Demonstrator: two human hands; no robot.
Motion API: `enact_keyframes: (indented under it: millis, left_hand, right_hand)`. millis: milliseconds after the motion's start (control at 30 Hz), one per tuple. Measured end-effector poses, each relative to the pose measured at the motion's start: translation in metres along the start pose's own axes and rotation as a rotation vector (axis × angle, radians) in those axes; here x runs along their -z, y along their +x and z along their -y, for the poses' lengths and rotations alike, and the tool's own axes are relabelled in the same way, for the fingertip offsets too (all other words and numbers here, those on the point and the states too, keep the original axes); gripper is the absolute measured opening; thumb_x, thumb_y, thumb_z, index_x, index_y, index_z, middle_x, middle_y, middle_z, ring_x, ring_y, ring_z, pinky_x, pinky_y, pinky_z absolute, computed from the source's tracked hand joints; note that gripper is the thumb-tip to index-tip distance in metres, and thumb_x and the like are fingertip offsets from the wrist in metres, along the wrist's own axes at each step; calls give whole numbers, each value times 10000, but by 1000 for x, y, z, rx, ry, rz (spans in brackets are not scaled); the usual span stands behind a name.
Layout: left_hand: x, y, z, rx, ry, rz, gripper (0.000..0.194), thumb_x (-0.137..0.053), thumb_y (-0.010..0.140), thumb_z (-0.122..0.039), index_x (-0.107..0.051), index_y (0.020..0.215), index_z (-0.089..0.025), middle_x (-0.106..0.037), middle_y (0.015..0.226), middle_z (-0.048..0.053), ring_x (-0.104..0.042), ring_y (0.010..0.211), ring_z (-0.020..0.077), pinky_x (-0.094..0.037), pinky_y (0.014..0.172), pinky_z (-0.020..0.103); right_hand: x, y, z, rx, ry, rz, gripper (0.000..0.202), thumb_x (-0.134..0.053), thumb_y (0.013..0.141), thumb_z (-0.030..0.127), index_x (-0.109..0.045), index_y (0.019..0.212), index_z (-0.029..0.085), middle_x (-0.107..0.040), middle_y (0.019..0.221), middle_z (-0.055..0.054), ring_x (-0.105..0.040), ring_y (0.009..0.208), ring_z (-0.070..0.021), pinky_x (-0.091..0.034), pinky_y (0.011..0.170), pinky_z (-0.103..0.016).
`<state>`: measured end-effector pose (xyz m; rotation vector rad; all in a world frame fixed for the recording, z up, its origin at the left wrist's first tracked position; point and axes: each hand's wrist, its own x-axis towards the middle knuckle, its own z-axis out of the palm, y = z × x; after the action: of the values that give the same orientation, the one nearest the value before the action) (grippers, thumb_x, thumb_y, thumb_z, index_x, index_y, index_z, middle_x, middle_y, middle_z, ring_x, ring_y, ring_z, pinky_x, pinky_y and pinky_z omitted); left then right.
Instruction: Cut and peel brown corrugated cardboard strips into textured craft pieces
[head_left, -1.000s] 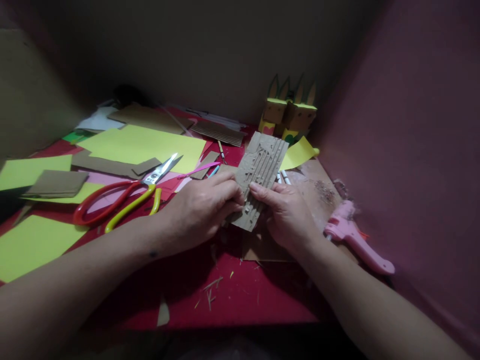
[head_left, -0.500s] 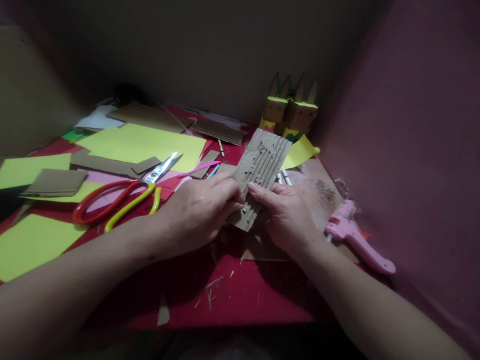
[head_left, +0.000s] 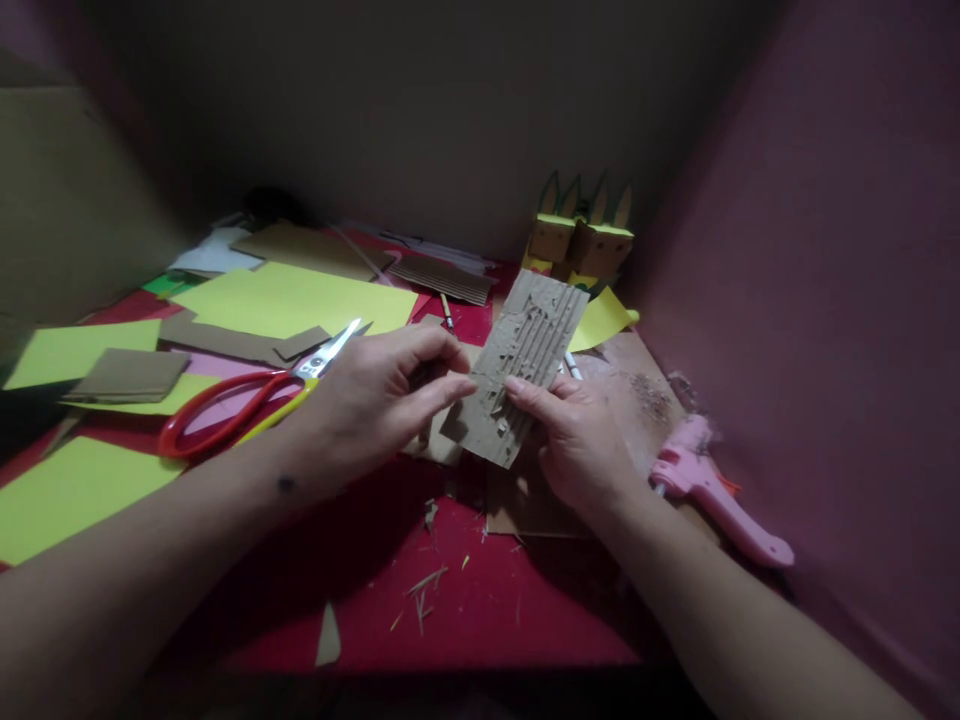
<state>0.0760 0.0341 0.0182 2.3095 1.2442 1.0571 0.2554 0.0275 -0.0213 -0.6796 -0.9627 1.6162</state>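
Note:
A rectangular piece of corrugated cardboard (head_left: 544,325) is held tilted above the table, its top layer partly torn away so the ridges show. My right hand (head_left: 574,430) grips its right lower side, thumb on the torn face and fingers behind. At the cardboard's left edge is my left hand (head_left: 382,390), thumb and forefinger slightly apart, with nothing visible between them. Whether the thumb tip touches the edge, I cannot tell. Scissors (head_left: 225,400) with a red and a yellow handle lie by my left forearm, partly covered by it.
A pink glue gun (head_left: 720,490) lies at the right, by the wall. Two cardboard figures (head_left: 581,240) with pointed tops stand at the back. Yellow paper sheets (head_left: 300,300) and a cardboard piece (head_left: 131,375) lie left. Small scraps (head_left: 424,580) litter the red tabletop (head_left: 517,620).
My left hand has loosened its closed fingers and drawn slightly left from the cardboard's torn face to its edge. My right hand keeps its grip. The view has shifted a little.

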Motion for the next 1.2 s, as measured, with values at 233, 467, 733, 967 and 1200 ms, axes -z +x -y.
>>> enact_keyframes:
  millis: [233, 467, 733, 967, 1200]
  left_hand:
    - [-14, -7, 5, -366, 395, -32, 122, -506, 914, -171, -607, 856, -132, -621, 766, 56, -570, 672, 168, -420, 574, 268]
    - [-19, -14, 4, -426, 624, -25, 234, -430, 936, -167, -582, 763, -128, -585, 711, 71, -551, 562, 182, -393, 459, 277]
    - [-17, -17, -9, -515, 776, 18, 248, -398, 883, -85, -555, 705, -156, -569, 657, 65, -515, 460, 185, -291, 370, 283]
    - [-19, -20, -11, -505, 800, 33, 241, -397, 866, -82, -514, 682, -187, -551, 618, 25, -476, 438, 154, -203, 388, 275]
    - [-14, -13, -3, -292, 422, 25, 162, -446, 852, -191, -512, 704, -195, -548, 640, 4, -494, 550, 145, -351, 505, 261]
  right_hand:
    - [0, -4, -4, -21, -75, 53, 137, -650, 862, 291, -746, 907, 205, -726, 814, -25, -660, 697, -153, -543, 733, -311]
    - [-9, -14, 1, -23, -522, -109, 363, -597, 871, 431, -631, 639, 155, -590, 626, -10, -519, 568, -114, -428, 535, -238]
    - [-17, -17, 9, 117, -779, -92, 415, -518, 896, 328, -456, 510, 189, -417, 496, 48, -345, 457, -72, -321, 440, -214]
    - [-19, -20, 11, 168, -901, -39, 422, -496, 897, 303, -436, 495, 189, -388, 507, 38, -324, 475, -77, -266, 430, -225]
    - [-12, -18, 6, 69, -705, -27, 389, -534, 897, 397, -581, 581, 176, -546, 581, 5, -480, 540, -110, -385, 507, -237]
